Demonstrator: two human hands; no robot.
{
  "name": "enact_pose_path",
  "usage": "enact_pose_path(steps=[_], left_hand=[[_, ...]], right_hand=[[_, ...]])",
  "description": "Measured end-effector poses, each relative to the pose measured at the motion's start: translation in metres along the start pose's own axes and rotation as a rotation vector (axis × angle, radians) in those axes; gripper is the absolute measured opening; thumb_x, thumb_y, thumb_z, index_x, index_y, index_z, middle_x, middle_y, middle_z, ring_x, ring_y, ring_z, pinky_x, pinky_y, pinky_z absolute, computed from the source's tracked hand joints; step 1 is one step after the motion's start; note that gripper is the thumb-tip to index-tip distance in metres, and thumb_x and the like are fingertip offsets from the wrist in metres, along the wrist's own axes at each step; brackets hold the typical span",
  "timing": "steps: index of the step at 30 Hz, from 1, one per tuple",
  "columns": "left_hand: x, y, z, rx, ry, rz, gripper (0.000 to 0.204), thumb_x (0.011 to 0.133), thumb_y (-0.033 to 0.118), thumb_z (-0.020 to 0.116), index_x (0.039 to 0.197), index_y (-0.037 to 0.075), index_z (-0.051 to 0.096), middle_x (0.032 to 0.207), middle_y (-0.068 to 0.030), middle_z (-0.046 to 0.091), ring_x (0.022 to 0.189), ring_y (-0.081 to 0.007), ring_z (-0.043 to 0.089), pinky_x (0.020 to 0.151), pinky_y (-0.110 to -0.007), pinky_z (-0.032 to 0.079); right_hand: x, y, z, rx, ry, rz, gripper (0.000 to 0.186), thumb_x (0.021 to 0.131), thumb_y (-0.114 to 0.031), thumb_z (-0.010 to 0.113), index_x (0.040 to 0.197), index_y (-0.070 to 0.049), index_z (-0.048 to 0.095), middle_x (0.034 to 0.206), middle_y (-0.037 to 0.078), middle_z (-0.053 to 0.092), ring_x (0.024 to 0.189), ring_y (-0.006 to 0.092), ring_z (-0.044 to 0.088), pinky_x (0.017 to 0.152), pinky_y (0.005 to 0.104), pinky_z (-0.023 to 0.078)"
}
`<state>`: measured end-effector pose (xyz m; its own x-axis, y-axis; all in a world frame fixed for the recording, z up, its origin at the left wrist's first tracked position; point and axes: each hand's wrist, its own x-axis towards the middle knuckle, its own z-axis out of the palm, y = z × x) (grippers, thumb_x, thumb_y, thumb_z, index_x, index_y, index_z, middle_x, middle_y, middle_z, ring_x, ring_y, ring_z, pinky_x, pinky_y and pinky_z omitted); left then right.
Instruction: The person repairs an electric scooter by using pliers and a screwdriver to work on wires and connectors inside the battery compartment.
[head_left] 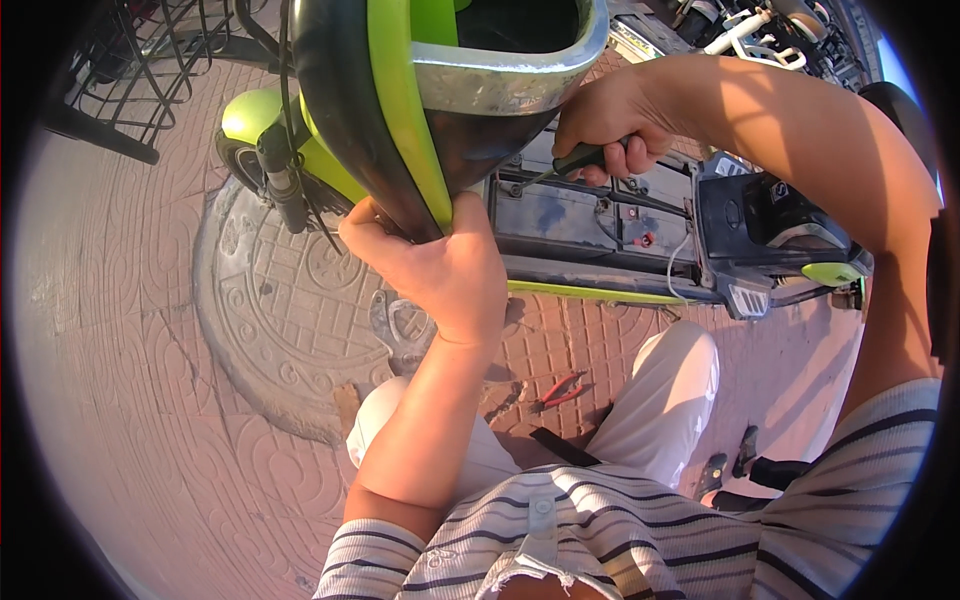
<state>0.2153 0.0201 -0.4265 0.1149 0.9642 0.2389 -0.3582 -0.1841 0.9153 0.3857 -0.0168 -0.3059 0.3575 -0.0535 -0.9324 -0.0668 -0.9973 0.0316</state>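
My L hand (435, 265): gripping scooter shield (391, 95), lower end. My R hand (612, 130): clasping screwdriver (580, 157), shaft over batts. (548, 222) behind shield. Tech. note: I'd seat tip squarely, turn slowly, avoid bridging terminals.

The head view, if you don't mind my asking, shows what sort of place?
Most likely an outdoor pavement, perhaps beside a parking spot: the sunlit reddish patterned paving, the round manhole cover set into it, and what look like parked bikes at upper right suggest it.
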Motion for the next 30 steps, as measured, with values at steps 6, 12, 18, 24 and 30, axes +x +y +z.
enact_pose_path(steps=[6,12,18,24,30], left_hand=[[0.000,0.002,-0.004,0.002,-0.017,-0.057,0.043,0.070,0.000,0.069,0.104,0.000,0.042,0.098,-0.0090,0.043,0.087,-0.0190,0.044,0.082,-0.031,0.038],[0.004,0.003,-0.009,-0.017,-0.044,-0.072,0.042,0.069,0.000,0.068,0.100,0.002,0.041,0.095,-0.0094,0.041,0.085,-0.0195,0.042,0.079,-0.031,0.038],[0.002,0.006,-0.008,0.007,-0.090,-0.124,0.043,0.068,0.000,0.068,0.101,0.002,0.040,0.094,-0.0090,0.040,0.082,-0.0198,0.042,0.075,-0.032,0.038],[0.006,0.008,-0.014,0.113,-0.094,-0.014,0.044,0.068,-0.001,0.068,0.101,0.002,0.040,0.095,-0.0085,0.039,0.081,-0.0200,0.041,0.075,-0.032,0.037],[0.001,0.008,-0.011,0.097,-0.111,-0.052,0.043,0.070,-0.002,0.067,0.104,0.002,0.040,0.097,-0.0062,0.040,0.083,-0.0162,0.042,0.076,-0.028,0.037]], right_hand=[[-0.005,-0.010,0.020,-0.443,0.201,-0.032,0.027,0.098,-0.035,0.047,0.086,-0.011,0.048,0.066,-0.002,0.052,0.040,0.0041,0.030,0.037,0.0216,0.020],[-0.001,-0.021,0.006,-0.422,0.070,-0.002,0.026,0.097,-0.032,0.047,0.087,-0.008,0.052,0.066,-0.002,0.051,0.039,0.0017,0.028,0.035,0.0188,0.018],[0.008,-0.023,-0.013,-0.171,-0.080,0.084,0.027,0.097,-0.031,0.050,0.092,-0.004,0.052,0.068,-0.001,0.053,0.038,-0.0012,0.030,0.034,0.0157,0.017],[-0.008,-0.018,0.010,-0.512,0.031,-0.073,0.024,0.097,-0.032,0.046,0.086,-0.012,0.051,0.065,-0.005,0.046,0.044,0.0034,0.029,0.039,0.0200,0.020],[0.009,-0.010,0.003,-0.724,0.090,-0.171,0.019,0.090,-0.022,0.044,0.082,-0.007,0.052,0.065,0.003,0.051,0.045,0.0126,0.039,0.040,0.0270,0.031]])
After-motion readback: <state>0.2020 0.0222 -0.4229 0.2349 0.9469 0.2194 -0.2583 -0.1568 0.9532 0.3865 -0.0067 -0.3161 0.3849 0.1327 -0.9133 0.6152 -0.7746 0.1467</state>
